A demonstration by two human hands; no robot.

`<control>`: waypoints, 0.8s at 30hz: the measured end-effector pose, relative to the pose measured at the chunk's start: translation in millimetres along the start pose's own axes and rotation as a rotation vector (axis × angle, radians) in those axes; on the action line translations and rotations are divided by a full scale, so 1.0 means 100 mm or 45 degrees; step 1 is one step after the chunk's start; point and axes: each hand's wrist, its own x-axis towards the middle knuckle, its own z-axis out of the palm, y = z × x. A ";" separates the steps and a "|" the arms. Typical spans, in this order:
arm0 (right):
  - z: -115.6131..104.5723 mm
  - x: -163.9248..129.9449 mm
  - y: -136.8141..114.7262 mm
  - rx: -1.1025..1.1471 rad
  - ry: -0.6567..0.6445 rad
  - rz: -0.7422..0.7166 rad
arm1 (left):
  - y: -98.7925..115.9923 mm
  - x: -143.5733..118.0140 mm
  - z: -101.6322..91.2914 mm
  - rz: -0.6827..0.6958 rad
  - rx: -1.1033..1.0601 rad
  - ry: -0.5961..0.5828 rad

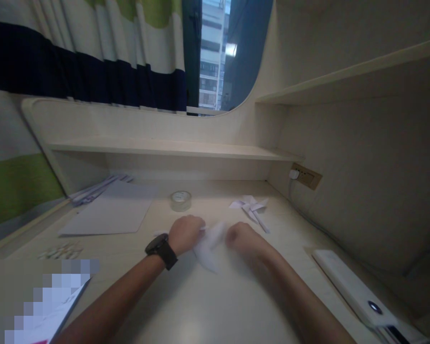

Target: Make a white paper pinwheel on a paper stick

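At the centre of the frame, on the pale counter, I am holding a piece of white paper between both hands. My left hand, the one with the black watch on its wrist, is closing its grip on the paper's upper left part; my right hand is pinching the opposite side, though blur is hiding the fingertips. The paper's long axis is running from upper right down to lower left, its lower tip pointing toward me. Both hands are equally near. Toward the upper middle a tape roll is sitting, and a folded paper pinwheel is lying right of it.
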 end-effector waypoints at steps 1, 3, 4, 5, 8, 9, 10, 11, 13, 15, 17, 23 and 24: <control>-0.02 -0.01 0.00 0.009 -0.064 -0.010 | -0.02 -0.01 -0.04 -0.009 -0.028 0.025; -0.04 -0.01 -0.04 0.059 -0.028 -0.052 | -0.06 -0.04 -0.15 -0.032 -0.215 0.092; -0.04 -0.02 -0.09 0.094 0.061 -0.084 | -0.07 -0.06 -0.19 -0.056 -0.424 0.134; -0.04 -0.02 -0.16 0.141 0.187 -0.125 | -0.09 -0.10 -0.23 -0.090 -0.679 0.170; -0.01 -0.07 -0.43 0.215 0.603 -0.266 | -0.12 -0.22 -0.26 -0.247 -1.361 0.221; 0.01 -0.09 -0.53 0.202 0.687 -0.338 | -0.12 -0.26 -0.25 -0.279 -1.532 0.233; 0.03 -0.11 -0.61 0.174 0.737 -0.415 | -0.13 -0.30 -0.23 -0.299 -1.685 0.254; 0.06 -0.13 -0.69 0.138 0.783 -0.492 | -0.13 -0.33 -0.20 -0.312 -1.814 0.277; 0.12 -0.14 -0.80 0.040 0.837 -0.633 | -0.12 -0.38 -0.17 -0.340 -1.989 0.313; 0.17 -0.12 -0.86 -0.089 0.859 -0.720 | -0.09 -0.42 -0.17 -0.389 -2.059 0.340; 0.22 -0.09 -0.89 -0.221 0.857 -0.742 | -0.06 -0.46 -0.19 -0.440 -2.062 0.373; 0.27 -0.06 -0.92 -0.466 0.756 -0.638 | 0.02 -0.54 -0.31 -0.455 -1.943 0.394; 0.28 -0.06 -0.91 -0.487 0.740 -0.629 | 0.04 -0.55 -0.32 -0.459 -1.905 0.386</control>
